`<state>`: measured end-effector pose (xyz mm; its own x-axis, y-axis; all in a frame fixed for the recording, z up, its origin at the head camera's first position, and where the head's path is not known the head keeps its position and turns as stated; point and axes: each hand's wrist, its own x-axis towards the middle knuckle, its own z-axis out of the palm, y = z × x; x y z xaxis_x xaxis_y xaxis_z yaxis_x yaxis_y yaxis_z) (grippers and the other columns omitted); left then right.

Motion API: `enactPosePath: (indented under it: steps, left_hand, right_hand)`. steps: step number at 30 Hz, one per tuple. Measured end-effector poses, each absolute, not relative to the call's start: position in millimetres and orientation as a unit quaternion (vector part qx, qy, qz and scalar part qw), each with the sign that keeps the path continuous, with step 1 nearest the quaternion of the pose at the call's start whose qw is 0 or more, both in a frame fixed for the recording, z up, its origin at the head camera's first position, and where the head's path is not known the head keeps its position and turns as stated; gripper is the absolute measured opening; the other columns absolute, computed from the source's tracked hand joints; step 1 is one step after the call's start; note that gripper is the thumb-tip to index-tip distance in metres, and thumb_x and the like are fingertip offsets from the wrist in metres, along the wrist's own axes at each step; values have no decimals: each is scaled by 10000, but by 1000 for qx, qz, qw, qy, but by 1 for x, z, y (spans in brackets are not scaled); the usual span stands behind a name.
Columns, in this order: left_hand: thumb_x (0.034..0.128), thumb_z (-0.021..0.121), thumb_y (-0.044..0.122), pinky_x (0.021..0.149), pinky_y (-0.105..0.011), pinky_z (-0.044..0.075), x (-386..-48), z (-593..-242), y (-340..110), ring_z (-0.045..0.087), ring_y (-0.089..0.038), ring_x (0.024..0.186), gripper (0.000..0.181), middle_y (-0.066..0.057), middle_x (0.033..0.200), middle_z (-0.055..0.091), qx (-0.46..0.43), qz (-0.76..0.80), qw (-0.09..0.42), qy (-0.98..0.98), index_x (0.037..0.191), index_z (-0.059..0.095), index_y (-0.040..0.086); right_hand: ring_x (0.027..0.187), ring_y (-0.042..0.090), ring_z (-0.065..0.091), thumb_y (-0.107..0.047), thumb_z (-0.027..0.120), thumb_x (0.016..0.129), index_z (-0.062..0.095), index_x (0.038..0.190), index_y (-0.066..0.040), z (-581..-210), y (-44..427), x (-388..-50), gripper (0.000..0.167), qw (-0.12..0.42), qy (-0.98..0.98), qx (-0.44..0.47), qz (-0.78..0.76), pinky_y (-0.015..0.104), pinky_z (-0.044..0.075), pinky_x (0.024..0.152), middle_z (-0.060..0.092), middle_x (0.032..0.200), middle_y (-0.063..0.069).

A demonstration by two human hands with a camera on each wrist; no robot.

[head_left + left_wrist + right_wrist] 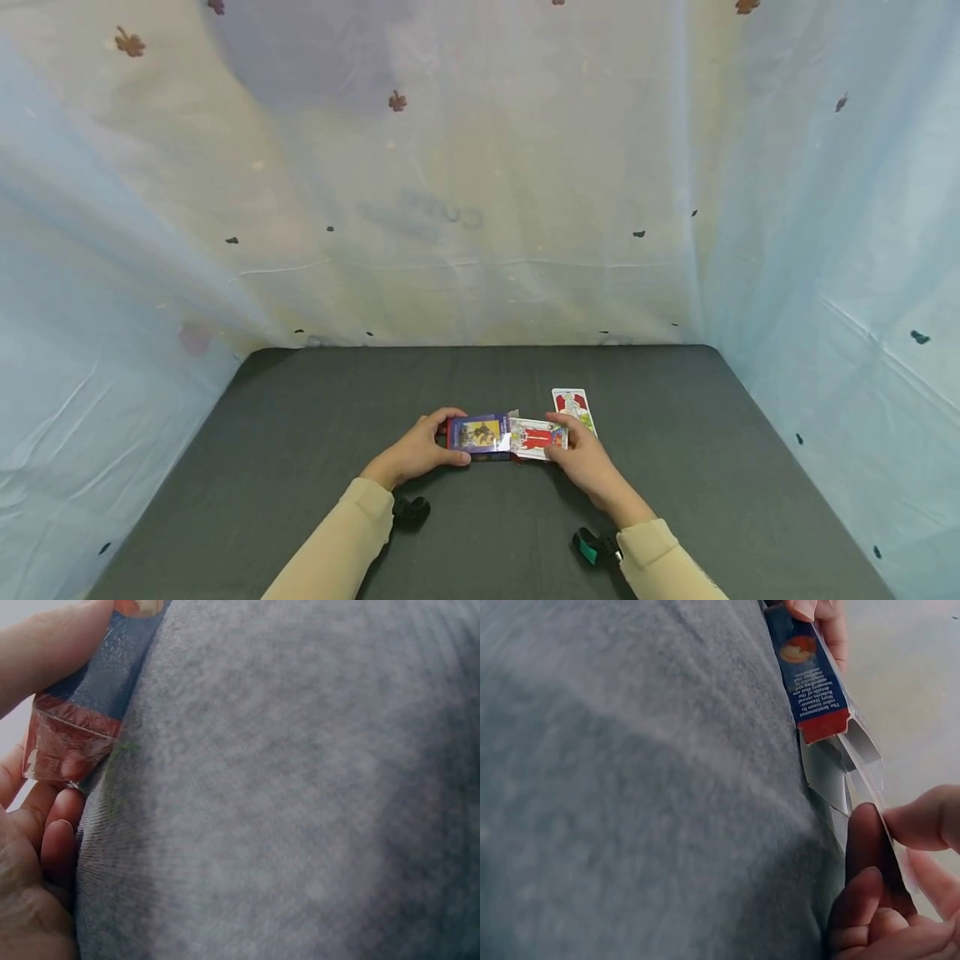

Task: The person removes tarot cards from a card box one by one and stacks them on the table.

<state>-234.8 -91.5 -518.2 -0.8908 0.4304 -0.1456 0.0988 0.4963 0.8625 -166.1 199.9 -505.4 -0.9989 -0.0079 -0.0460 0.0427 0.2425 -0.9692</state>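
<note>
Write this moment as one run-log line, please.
left hand: holds blue-and-red card box | right hand: pinches illustrated card at box's open end | second card: lies on grey table beyond right hand

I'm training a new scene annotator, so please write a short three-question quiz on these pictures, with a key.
1. True or false: the right hand pinches a white rectangular card with red print.
2. Which holds the blue, red-ended cardboard box?
a) the right hand
b) the left hand
c) neither hand
3. Fill in: a second white card lies on the dark grey tabletop, just beyond the ____ hand.

Key: 1. True; 2. b; 3. right
</note>
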Motion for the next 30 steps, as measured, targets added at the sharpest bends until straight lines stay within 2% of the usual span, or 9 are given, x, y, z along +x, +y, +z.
enactPosePath:
  steps: [4,9,12,21,27,30]
  left_hand:
    - [705,854,431,947,-472,366,-234,-517,-92,427,-244,1074,726,-67,1233,435,152,476,174,849,1328,501,312]
    - [714,851,423,954,-491,361,-233,-515,-93,430,-251,1081,724,-75,1240,437,156,473,172,850,1335,498,303]
    - [716,851,417,953,-496,359,-232,-514,-92,435,-255,1077,722,-81,1238,436,155,474,173,850,1335,498,304]
    - [714,853,416,956,-495,359,-233,-514,-92,431,-248,1083,724,-71,1234,445,156,470,170,852,1334,499,297]
    - [720,849,419,955,-483,364,-233,-515,-91,431,-243,1072,715,-67,1231,442,159,469,168,853,1333,500,299]
    - [724,849,411,955,-486,363,-232,-515,-91,427,-245,1072,714,-67,1227,441,158,470,168,852,1335,500,292]
  right_hand:
    - [833,176,546,-13,679,843,580,1298,-86,-503,202,-162,472,14,807,14,-590,301,440,693,587,1073,86]
    - [656,173,440,-52,725,807,612,1235,-110,-501,204,-159,447,13,818,24,-575,290,371,573,501,789,81]
    - [591,171,404,-71,732,811,623,1196,-110,-500,205,-158,402,14,821,29,-570,287,347,527,463,703,72]
    - [672,146,551,-66,703,847,563,1146,-10,-501,201,-162,334,36,803,14,-595,271,432,580,637,814,71]
    - [652,163,551,-64,708,857,544,1089,5,-494,198,-164,292,39,796,7,-603,300,458,594,615,767,70]
    - [613,154,517,-55,705,857,534,1118,7,-492,197,-165,318,41,803,-5,-594,287,436,565,594,749,72]
